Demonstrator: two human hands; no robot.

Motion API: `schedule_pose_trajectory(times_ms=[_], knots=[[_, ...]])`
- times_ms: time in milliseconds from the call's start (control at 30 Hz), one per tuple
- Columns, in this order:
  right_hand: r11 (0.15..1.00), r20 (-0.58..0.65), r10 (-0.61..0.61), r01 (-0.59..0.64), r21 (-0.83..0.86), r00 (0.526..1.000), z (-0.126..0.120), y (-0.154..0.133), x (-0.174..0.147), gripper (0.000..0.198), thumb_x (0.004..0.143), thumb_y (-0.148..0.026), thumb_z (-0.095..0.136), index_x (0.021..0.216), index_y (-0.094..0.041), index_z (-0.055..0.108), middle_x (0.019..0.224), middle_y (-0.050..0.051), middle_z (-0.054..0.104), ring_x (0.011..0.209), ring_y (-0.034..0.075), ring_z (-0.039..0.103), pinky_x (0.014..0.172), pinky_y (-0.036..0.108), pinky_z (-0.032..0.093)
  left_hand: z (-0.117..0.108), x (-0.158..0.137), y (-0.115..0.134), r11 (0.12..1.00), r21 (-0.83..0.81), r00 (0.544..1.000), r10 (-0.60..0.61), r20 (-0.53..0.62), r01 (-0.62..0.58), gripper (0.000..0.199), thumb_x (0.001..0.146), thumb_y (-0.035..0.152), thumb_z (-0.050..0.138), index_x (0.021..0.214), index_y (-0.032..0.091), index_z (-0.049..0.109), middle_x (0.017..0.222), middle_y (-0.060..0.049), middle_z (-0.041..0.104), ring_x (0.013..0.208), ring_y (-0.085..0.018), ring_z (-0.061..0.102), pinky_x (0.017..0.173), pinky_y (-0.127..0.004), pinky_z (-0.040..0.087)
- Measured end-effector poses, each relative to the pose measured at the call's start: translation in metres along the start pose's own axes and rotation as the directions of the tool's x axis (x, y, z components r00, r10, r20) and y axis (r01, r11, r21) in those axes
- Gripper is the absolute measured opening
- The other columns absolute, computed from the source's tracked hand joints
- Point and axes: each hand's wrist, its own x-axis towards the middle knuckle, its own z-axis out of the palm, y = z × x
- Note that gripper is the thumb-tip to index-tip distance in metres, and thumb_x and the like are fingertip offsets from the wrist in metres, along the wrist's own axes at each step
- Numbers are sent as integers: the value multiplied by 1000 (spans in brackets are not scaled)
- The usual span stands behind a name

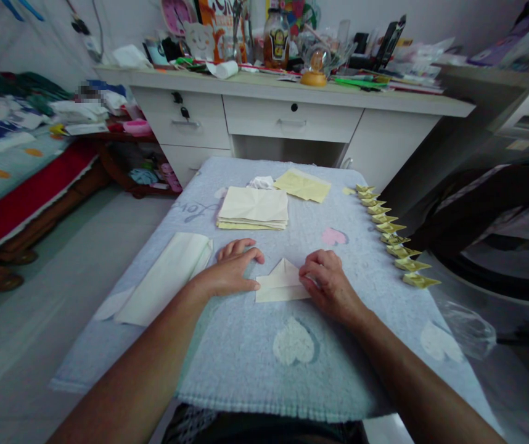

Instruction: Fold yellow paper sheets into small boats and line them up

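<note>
A pale sheet of paper (279,291), folded to a peak at its top with a flat strip along the bottom, lies on the cloth-covered table between my hands. My left hand (234,269) rests at its left, fingers apart, with the thumb tip at the paper's left edge. At the right edge, my right hand (327,280) has its thumb and fingers pinched on the paper. Beyond them sits a stack of creased paper sheets (255,206). To the left lies a long folded white paper (167,280).
Several small folded yellow paper pieces (396,251) stand in a row along the table's right edge. Yellow sheets (304,185) and a crumpled white tissue (261,182) lie at the back. Behind is a white desk (292,117) crowded with items; a washing machine (523,203) stands right.
</note>
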Motion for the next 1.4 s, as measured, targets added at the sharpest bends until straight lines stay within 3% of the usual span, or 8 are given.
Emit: schedule_pose_trajectory(times_ms=[133, 467, 700, 933, 1100, 1200, 1300, 1400], knots=[[999, 158, -32, 33, -2, 987, 11, -9, 1, 12, 89, -22, 51, 88, -19, 63, 91, 6, 57, 89, 20, 48, 81, 35, 33, -1, -1, 0, 1000, -4, 1000, 8, 1, -8, 46, 65, 29, 68, 109, 31, 54, 143, -5, 33, 137, -30, 24, 109, -47, 24], [1000, 155, -14, 14, -4, 988, 16, -4, 0, 8, 88, -23, 53, 90, -19, 60, 92, 5, 56, 89, 20, 46, 79, 34, 32, 0, 3, 3, 998, -55, 998, -42, -38, 40, 16, 83, 36, 53, 94, 28, 60, 138, -3, 40, 136, -24, 27, 109, -47, 22], [1000, 168, 5, -3, -9, 986, 16, -5, 2, 7, 87, -23, 53, 89, -19, 60, 91, 5, 56, 88, 20, 47, 80, 34, 32, 4, 0, 8, 999, -15, 997, -46, -58, 45, 36, 64, 42, 74, 92, 26, 57, 139, -4, 37, 133, -30, 29, 107, -47, 25], [997, 117, 66, -62, -37, 991, 18, -4, 1, 9, 86, -28, 56, 90, -19, 58, 92, 6, 55, 89, 22, 46, 78, 34, 35, 22, 5, 21, 998, -37, 978, 39, -207, -48, 39, 69, 43, 72, 100, 25, 55, 134, -6, 38, 127, -30, 33, 106, -47, 27], [982, 15, 171, -169, -89, 985, 19, 3, 0, 32, 82, -42, 62, 102, -18, 56, 105, 9, 53, 96, 26, 45, 83, 40, 35, 32, 10, 29, 999, -7, 969, 42, -242, -45, 48, 60, 46, 79, 98, 26, 57, 132, -6, 40, 125, -32, 34, 103, -50, 27], [980, 28, 184, -182, -82, 982, 19, 5, 0, 32, 79, -44, 65, 98, -20, 57, 106, 9, 53, 98, 27, 44, 85, 42, 35, 32, 11, 30, 998, -32, 966, 51, -255, -61, 48, 57, 43, 82, 94, 26, 58, 129, -5, 45, 123, -31, 36, 102, -47, 29], [983, 23, 185, -185, -8, 982, 17, 3, 2, 21, 79, -35, 66, 89, -20, 56, 102, 7, 54, 98, 25, 45, 86, 40, 35, 29, 12, 33, 987, -110, 964, 83, -254, -114, 37, 58, 35, 81, 85, 23, 58, 115, -3, 55, 115, -27, 43, 98, -40, 33], [980, 13, 165, -166, 113, 986, 13, 0, 3, 13, 83, -29, 62, 81, -20, 53, 95, 5, 55, 95, 22, 47, 85, 36, 37, 25, 12, 37, 961, -234, 973, 96, -211, -146, 21, 67, 28, 74, 74, 20, 55, 84, 1, 59, 90, -20, 52, 82, -32, 39]])
